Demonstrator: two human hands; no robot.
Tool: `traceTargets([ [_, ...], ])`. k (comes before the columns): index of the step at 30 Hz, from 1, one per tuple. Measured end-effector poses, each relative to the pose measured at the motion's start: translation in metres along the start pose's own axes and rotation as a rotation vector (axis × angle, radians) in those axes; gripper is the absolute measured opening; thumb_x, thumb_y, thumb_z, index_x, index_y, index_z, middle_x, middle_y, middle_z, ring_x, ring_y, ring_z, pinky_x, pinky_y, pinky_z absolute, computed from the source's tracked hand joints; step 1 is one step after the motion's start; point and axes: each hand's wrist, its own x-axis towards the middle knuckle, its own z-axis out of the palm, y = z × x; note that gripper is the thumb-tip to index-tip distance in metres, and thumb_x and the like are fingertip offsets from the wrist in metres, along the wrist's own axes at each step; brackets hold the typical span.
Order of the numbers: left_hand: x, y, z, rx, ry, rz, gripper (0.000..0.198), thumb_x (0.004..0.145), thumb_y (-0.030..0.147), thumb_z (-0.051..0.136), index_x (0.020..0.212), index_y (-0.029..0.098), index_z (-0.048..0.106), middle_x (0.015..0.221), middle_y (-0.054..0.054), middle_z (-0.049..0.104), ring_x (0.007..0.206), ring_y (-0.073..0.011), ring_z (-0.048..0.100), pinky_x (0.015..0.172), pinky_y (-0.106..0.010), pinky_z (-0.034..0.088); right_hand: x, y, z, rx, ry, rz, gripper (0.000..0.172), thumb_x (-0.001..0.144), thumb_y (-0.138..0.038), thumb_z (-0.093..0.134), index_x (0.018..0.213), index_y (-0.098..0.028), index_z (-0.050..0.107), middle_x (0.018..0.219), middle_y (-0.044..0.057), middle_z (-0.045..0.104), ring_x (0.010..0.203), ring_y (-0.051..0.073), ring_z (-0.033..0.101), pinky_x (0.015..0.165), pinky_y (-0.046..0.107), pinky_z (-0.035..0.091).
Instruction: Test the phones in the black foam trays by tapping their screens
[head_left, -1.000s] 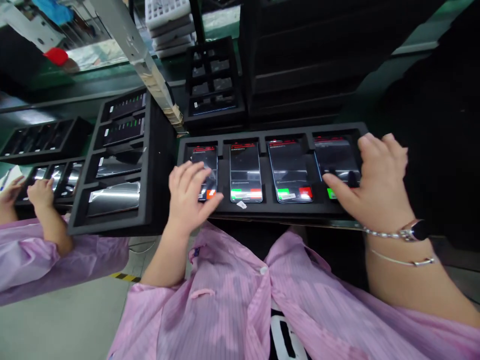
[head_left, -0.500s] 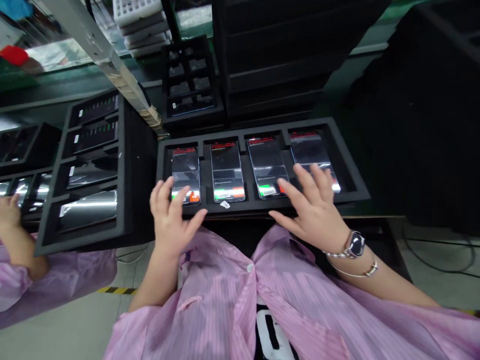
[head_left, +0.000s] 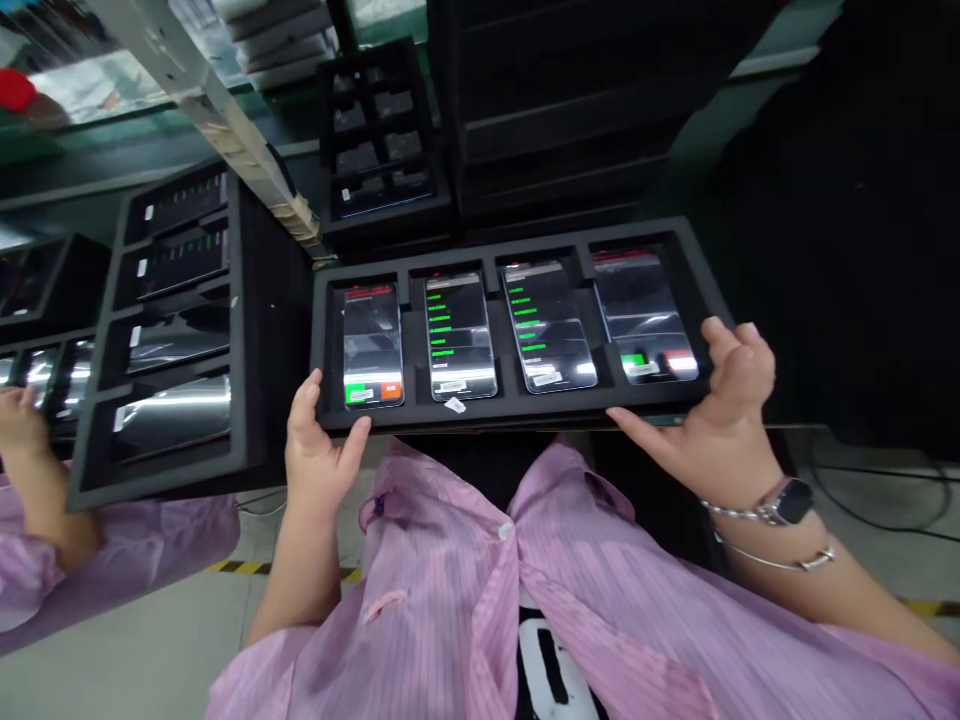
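A: What are your hands up to?

B: Both open, nothing gripped. My left hand [head_left: 319, 450] sits at the front edge of the foam tray [head_left: 480, 418], my right hand [head_left: 731, 420] near its corner. Four phones [head_left: 459, 335] lie lit in separate slots, probably so each screen stays readable.

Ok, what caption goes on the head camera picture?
Left hand and right hand at the edge of a foam tray of four lit phones.
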Motion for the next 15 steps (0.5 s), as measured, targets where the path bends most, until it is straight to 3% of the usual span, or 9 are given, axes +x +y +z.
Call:
traceTargets([
  [2,0.002,0.001,-0.001,0.009,0.004,-0.011,0.075,0.099,0.036,0.068,0.162,0.028,0.028,0.161,-0.02,0.046,0.151,-0.0309,0.047,0.123,-0.054,0.043,0.001,-0.002,0.0,-0.016,-0.008,0.004,0.129,0.085,-0.054,0.079,0.169,-0.023,-0.013,0.165,0.026,0.031,0.158,0.045,0.023,0.119,0.071,0.038],
  [3,0.003,0.002,-0.002,0.03,-0.006,-0.03,0.066,0.099,0.037,0.067,0.157,0.027,0.038,0.16,-0.02,0.047,0.15,-0.0321,0.048,0.123,-0.054,0.043,0.001,-0.002,-0.001,-0.03,-0.018,0.007,0.122,0.086,-0.053,0.078,0.17,-0.024,-0.005,0.165,0.026,0.031,0.158,0.045,0.024,0.119,0.07,0.037],
  [6,0.006,0.006,-0.006,0.095,-0.056,-0.084,0.039,0.1,0.041,0.065,0.134,0.022,0.065,0.158,-0.019,0.049,0.146,-0.0353,0.052,0.121,-0.053,0.044,0.0,0.0,-0.001,-0.086,-0.059,0.014,0.074,0.089,-0.055,0.073,0.152,-0.026,0.048,0.163,0.021,0.039,0.155,0.046,0.03,0.12,0.067,0.037],
  [8,0.007,0.009,-0.008,0.096,-0.079,-0.094,0.038,0.1,0.042,0.065,0.131,0.021,0.067,0.157,-0.019,0.05,0.144,-0.0357,0.053,0.12,-0.052,0.045,0.0,0.0,-0.003,-0.099,-0.082,0.021,0.053,0.09,-0.057,0.071,0.13,-0.022,0.065,0.161,0.02,0.044,0.153,0.046,0.035,0.121,0.064,0.038],
  [12,0.011,0.023,-0.011,0.123,-0.042,-0.101,0.057,0.098,0.041,0.066,0.15,0.022,0.051,0.159,-0.021,0.047,0.154,-0.0381,0.039,0.126,-0.06,0.034,0.008,-0.007,-0.007,-0.011,-0.027,0.018,0.068,0.091,-0.061,0.069,0.143,-0.019,0.057,0.15,0.023,0.055,0.149,0.045,0.044,0.121,0.067,0.037],
  [15,0.02,0.045,-0.01,0.171,-0.078,-0.067,0.054,0.099,0.045,0.065,0.148,0.026,0.053,0.163,-0.018,0.042,0.157,-0.0397,0.033,0.128,-0.065,0.025,0.019,-0.022,-0.009,0.075,-0.045,0.026,0.06,0.095,-0.057,0.065,0.144,-0.023,0.056,0.143,0.02,0.06,0.144,0.043,0.05,0.121,0.068,0.035],
])
